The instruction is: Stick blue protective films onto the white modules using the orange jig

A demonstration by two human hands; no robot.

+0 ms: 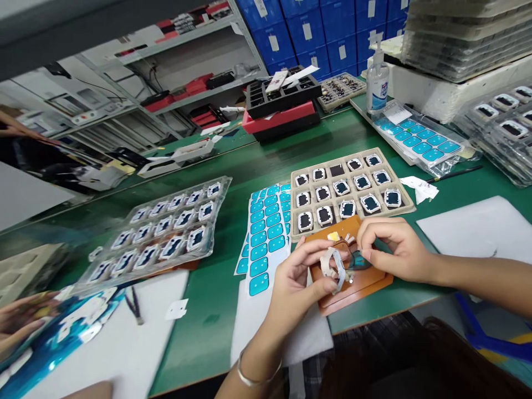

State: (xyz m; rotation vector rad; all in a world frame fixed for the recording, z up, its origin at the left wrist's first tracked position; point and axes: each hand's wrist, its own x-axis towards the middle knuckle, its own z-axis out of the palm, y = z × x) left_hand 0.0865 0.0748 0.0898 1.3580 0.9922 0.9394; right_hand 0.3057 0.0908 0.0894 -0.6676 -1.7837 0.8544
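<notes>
My left hand [296,280] pinches a white squarish frame part [339,270] between thumb and fingers, tilted on edge above an orange-brown board [339,302]. Just to the right, my right hand [390,249] has its thumb and index finger pressed together. Beside those fingertips is a dark piece with teal parts [358,260]; whether they grip it I cannot tell. A small yellow piece [333,236] and several small bits lie on the board. Behind it, a beige tray [407,209] holds white frames with dark centres. Left of this tray lie sheets of blue stickers [259,265].
A clear plastic tray [222,208] of similar frames stands at left. Another person's hand [20,327] works over blue film [54,360] near tweezers [133,307]. At the back are a red and black box [282,119] and a pump bottle [377,83]; white foam sheet [477,227] lies right.
</notes>
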